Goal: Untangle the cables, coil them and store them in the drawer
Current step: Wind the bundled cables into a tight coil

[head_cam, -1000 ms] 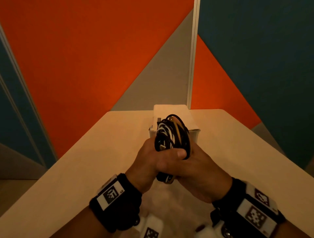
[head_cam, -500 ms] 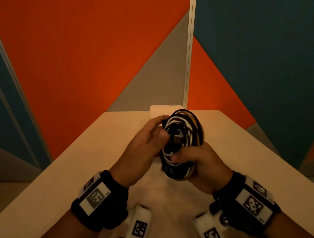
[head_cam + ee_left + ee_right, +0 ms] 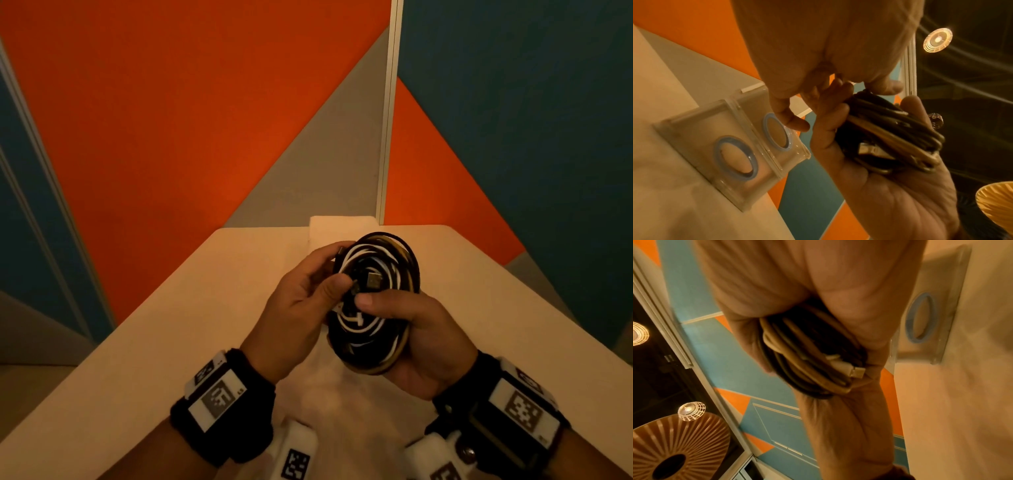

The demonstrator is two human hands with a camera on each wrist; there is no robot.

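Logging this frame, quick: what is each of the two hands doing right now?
Left hand: fingers and thumb pinch the side of the cable coil.
Right hand: cradles the coil from below, thumb pressed across its front.

Right hand (image 3: 890, 186) gripping coiled cables (image 3: 890, 138), left hand (image 3: 818, 48) pinching them, clear drawer unit (image 3: 725, 154) behind

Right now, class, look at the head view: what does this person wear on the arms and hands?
Both hands are bare, no sleeves. Each wrist carries a black band with white square-patterned marker tags; white tagged camera blocks sit beneath the wrists.
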